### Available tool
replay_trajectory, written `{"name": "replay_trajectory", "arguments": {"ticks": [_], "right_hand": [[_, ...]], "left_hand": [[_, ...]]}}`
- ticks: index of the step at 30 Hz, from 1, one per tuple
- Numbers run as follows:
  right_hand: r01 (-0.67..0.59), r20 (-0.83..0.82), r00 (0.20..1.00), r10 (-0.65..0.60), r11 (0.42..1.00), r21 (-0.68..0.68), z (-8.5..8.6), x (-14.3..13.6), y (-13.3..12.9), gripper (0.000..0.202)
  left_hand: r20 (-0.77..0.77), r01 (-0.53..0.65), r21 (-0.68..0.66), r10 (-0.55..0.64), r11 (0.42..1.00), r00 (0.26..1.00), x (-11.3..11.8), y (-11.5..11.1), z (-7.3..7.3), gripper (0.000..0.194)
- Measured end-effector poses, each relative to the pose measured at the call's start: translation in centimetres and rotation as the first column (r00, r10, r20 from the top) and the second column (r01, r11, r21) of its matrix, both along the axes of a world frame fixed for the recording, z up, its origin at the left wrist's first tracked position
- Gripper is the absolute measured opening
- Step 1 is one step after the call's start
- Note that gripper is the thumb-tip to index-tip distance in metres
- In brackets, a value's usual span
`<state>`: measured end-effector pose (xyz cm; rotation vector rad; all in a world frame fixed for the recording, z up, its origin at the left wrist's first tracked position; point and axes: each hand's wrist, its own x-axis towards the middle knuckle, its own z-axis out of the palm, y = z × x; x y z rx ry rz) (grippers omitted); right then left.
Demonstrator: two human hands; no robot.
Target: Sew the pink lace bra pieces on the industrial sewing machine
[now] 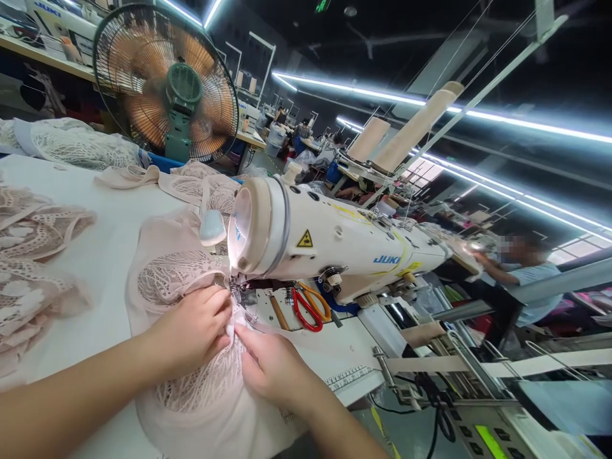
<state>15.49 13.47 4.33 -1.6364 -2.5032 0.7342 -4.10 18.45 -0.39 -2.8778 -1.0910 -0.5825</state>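
Note:
A pale pink lace bra (191, 389) lies under the needle end of a white sewing machine (315, 236). My left hand (196, 328) presses on the lace cup just left of the presser foot (235, 287), its fingers curled onto the fabric. Close to the needle, my right hand (270, 360) pinches the lace edge between thumb and fingers. The machine's lamp lights the spot where both hands meet the cloth. Some of the fingertips are hidden by the fabric and by the hand itself.
Red-handled scissors (308, 309) and orange-handled ones lie beneath the machine arm. More lace pieces (33, 268) are heaped at left. A fan (167, 83) stands behind the table. Thread cones (415, 127) rise above the machine. At right, a person (526, 274) sits by another station.

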Motion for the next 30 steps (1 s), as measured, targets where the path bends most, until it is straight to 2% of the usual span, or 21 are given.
{"name": "replay_trajectory", "arguments": {"ticks": [10, 16, 20, 25, 30], "right_hand": [[-0.006, 0.023, 1.000, 0.005, 1.000, 0.001, 0.5, -0.2, 0.7, 0.041], [0.022, -0.001, 1.000, -0.022, 0.999, -0.026, 0.7, -0.3, 1.3, 0.041], [0.015, -0.052, 0.999, -0.015, 1.000, 0.001, 0.2, -0.1, 1.0, 0.038], [0.006, -0.103, 0.995, 0.002, 0.997, 0.074, -1.3, 0.5, 0.5, 0.023], [0.013, -0.129, 0.992, -0.001, 0.996, 0.093, -1.9, 0.8, 0.3, 0.025]], "left_hand": [[-0.072, -0.034, -0.081, 0.028, 0.996, 0.997, 0.0, 0.0, 1.2, 0.028], [-0.074, -0.047, -0.031, 0.044, 0.998, 0.996, -0.3, 0.7, 0.5, 0.029], [-0.080, -0.060, 0.014, 0.061, 0.998, 0.995, -0.7, 1.3, 0.1, 0.027], [-0.069, -0.082, 0.074, 0.087, 0.994, 0.994, -1.1, 1.5, 0.2, 0.023], [-0.058, 0.068, 0.085, -0.063, 0.994, 0.996, -0.8, 0.7, 0.7, 0.020]]}}
